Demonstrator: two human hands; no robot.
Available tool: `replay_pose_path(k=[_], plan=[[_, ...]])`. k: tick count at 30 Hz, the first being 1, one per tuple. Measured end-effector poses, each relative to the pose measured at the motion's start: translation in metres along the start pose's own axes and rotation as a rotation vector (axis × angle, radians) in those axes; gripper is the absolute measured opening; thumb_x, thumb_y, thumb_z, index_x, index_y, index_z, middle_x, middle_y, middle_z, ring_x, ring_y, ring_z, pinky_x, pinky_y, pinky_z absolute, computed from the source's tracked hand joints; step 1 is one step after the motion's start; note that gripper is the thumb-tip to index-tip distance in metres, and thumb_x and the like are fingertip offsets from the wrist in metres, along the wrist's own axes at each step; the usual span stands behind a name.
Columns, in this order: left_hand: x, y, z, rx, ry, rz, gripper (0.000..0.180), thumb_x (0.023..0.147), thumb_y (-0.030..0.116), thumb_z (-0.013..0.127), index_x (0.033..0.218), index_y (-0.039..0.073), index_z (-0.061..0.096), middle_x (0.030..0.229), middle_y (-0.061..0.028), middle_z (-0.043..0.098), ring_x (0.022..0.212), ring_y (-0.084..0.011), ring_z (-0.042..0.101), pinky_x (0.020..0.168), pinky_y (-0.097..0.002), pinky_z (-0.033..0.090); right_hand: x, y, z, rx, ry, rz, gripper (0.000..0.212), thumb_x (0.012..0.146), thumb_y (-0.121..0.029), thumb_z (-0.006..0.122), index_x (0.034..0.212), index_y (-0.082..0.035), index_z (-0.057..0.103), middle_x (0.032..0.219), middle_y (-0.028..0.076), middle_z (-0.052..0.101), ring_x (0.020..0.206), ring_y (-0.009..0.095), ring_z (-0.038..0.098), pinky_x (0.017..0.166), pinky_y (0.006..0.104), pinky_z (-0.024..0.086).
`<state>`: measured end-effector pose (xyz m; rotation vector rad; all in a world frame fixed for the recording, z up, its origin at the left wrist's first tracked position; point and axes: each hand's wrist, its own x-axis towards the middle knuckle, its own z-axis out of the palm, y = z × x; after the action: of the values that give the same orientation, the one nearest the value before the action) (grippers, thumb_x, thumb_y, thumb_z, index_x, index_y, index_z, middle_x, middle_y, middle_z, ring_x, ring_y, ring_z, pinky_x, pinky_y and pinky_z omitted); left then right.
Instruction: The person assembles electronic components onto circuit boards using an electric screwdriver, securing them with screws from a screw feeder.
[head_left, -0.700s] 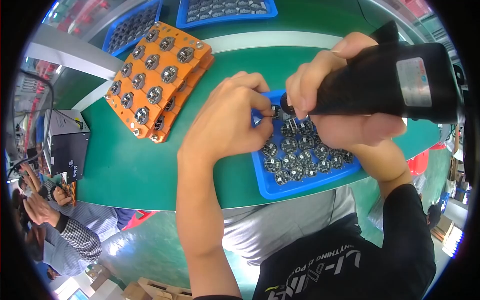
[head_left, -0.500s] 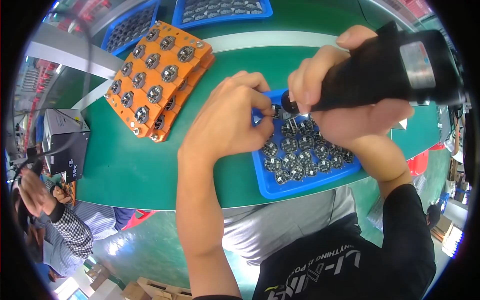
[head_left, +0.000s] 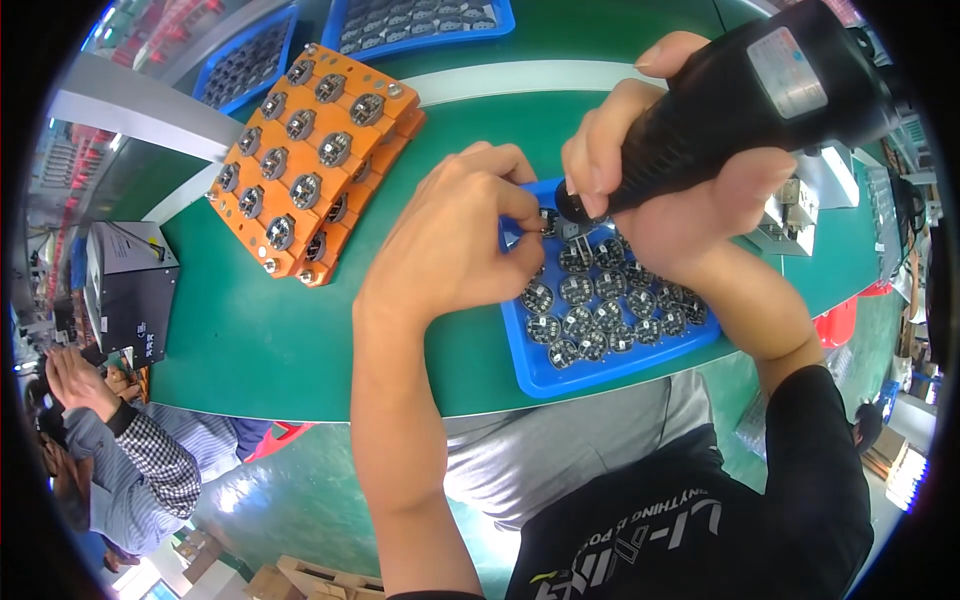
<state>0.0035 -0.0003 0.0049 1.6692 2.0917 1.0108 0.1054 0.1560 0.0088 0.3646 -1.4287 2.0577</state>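
Observation:
My right hand (head_left: 660, 190) is wrapped round a black electric screwdriver (head_left: 735, 95), its body slanting up to the right and its nose down at the left. My left hand (head_left: 460, 235) pinches a small round circuit board (head_left: 549, 222) over the far left part of a blue tray (head_left: 575, 383). The screwdriver's nose is right beside that board; whether the two touch, I cannot tell. Below both hands, several round circuit boards (head_left: 578, 290) lie face up in the tray. My right hand hides the tray's far right part.
Left of my left hand stands a stack of orange fixture plates (head_left: 330, 175) with round parts set in them. Two more blue trays (head_left: 425, 38) of parts sit at the back. A black-and-grey box (head_left: 130, 290) is at the far left, and another person's hand (head_left: 80, 383) shows there.
The screwdriver's rear end has swung upward and slightly left, its nose staying near the pinched board. My left hand has barely moved. The other person's hand has shifted slightly.

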Motion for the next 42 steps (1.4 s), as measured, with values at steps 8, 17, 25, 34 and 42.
replay_pose_path(k=[8,17,25,34,42], plan=[[-0.001,0.002,0.001,-0.011,0.016,-0.01,0.011,0.064,0.003,0.07,0.075,-0.001,0.072,0.096,-0.0114,0.068,0.089,-0.0301,0.061,0.08,-0.0401,0.046,0.002,-0.004,-0.002,-0.022,-0.002,-0.014,0.095,0.077,-0.093,0.036,0.131,-0.015,0.04,0.064,0.007,0.053,0.049,0.019,0.05,0.056,0.0341,0.043],[0.001,-0.004,-0.002,-0.027,-0.001,0.009,0.013,0.064,0.003,0.071,0.076,-0.002,0.073,0.094,-0.0128,0.067,0.088,-0.0303,0.061,0.077,-0.0399,0.047,0.007,0.001,0.001,-0.017,0.017,0.007,0.096,0.077,-0.094,0.035,0.13,-0.015,0.039,0.064,0.007,0.053,0.048,0.018,0.049,0.054,0.0342,0.043],[0.001,-0.005,-0.002,-0.031,0.018,0.005,0.014,0.065,0.003,0.073,0.078,-0.002,0.073,0.096,-0.0139,0.066,0.09,-0.0313,0.063,0.081,-0.0391,0.05,0.013,-0.004,0.022,-0.043,0.199,0.135,0.071,0.086,-0.044,0.074,0.12,0.008,0.04,0.065,0.021,0.06,0.048,0.022,0.055,0.042,0.0277,0.044],[0.001,-0.002,0.006,-0.123,0.082,-0.019,0.009,0.066,0.007,0.07,0.072,0.001,0.072,0.086,-0.0112,0.064,0.087,-0.0305,0.06,0.077,-0.0405,0.048,0.015,-0.007,0.013,-0.195,0.055,0.18,0.045,0.096,-0.031,0.066,0.12,0.004,0.05,0.066,0.006,0.059,0.051,0.009,0.05,0.046,0.0233,0.039],[0.003,0.0,0.0,-0.063,-0.007,-0.039,0.009,0.067,0.006,0.074,0.072,0.0,0.071,0.091,-0.0117,0.064,0.089,-0.0304,0.061,0.073,-0.0389,0.048,0.033,-0.107,0.031,-0.674,0.574,-0.048,0.084,0.092,-0.08,0.031,0.125,-0.004,0.044,0.051,0.009,0.047,0.038,0.019,0.046,0.04,0.029,0.04]])
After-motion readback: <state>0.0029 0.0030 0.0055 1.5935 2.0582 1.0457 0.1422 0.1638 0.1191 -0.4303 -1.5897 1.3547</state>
